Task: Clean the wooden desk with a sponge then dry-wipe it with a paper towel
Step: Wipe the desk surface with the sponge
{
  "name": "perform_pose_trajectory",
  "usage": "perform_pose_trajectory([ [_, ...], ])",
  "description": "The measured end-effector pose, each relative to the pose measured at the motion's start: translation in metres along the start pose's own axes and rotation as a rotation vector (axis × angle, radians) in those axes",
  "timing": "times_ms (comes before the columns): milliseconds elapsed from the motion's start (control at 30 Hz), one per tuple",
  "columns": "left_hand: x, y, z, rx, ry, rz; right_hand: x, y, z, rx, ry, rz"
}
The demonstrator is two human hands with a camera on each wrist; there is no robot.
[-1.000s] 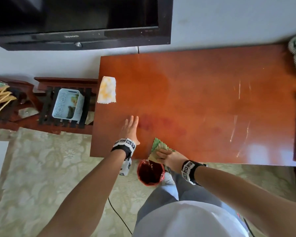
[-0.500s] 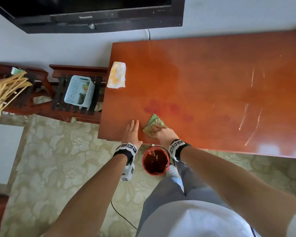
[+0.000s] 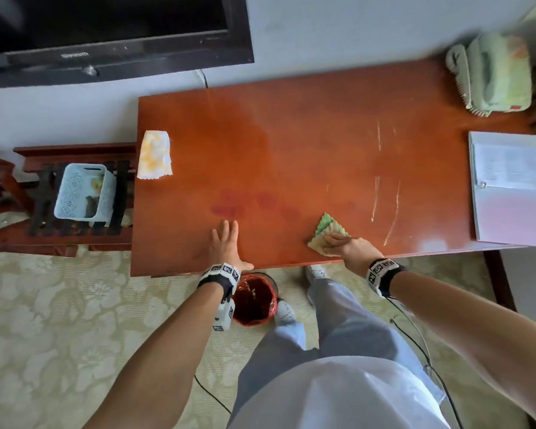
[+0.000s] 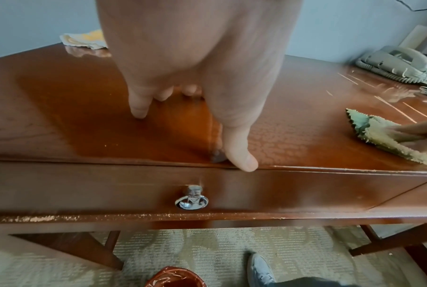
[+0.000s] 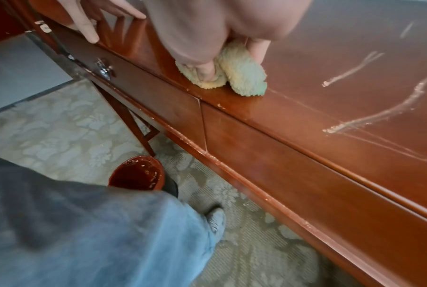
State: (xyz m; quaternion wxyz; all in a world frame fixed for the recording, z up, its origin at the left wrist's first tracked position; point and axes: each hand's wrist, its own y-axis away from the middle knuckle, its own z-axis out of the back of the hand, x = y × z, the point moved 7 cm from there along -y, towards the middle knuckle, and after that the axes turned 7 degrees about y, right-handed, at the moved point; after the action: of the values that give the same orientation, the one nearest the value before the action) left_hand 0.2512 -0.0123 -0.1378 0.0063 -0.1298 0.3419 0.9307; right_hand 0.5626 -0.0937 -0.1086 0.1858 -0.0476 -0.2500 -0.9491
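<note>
I see my right hand pressing the sponge cloth onto the wooden desk, close to the front edge. In the right wrist view the fingers curl down over the fuzzy yellow-green material and the thumb digs into it, so I have a grip on it rather than a flat palm. The green scalloped corner sticks out beyond my fingertips, pointing toward the back of the desk.

My left hand lies flat on the desktop, well apart from the sponge cloth and to its left, fingers straight and slightly spread, holding nothing. In the left wrist view the thumb reaches the desk's front lip, just above the drawer knob.

Between my two hands the surface shows dark reddish stains, lying a little farther back than both. To the right of the sponge cloth run pale streaks.

The paper towel, blotched yellow, lies at the far left edge of the desk, well away from both hands. A telephone sits at the back right corner, with a clear folder in front of it. A red-lined bin stands on the carpet below my left wrist.
</note>
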Motion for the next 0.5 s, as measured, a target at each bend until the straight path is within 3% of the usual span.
perform_pose_trajectory([
  [167, 0.002, 0.001, 0.0, -0.022, 0.045, -0.01, 0.019, -0.025, -0.002, 0.056, 0.008, 0.044],
  [400, 0.001, 0.001, 0.0, -0.027, 0.087, 0.045, 0.099, -0.13, 0.036, 0.044, 0.098, 0.372],
  [500, -0.002, 0.002, 0.004, -0.015, 0.064, 0.066, 0.092, -0.163, 0.056, 0.062, 0.163, 0.424],
])
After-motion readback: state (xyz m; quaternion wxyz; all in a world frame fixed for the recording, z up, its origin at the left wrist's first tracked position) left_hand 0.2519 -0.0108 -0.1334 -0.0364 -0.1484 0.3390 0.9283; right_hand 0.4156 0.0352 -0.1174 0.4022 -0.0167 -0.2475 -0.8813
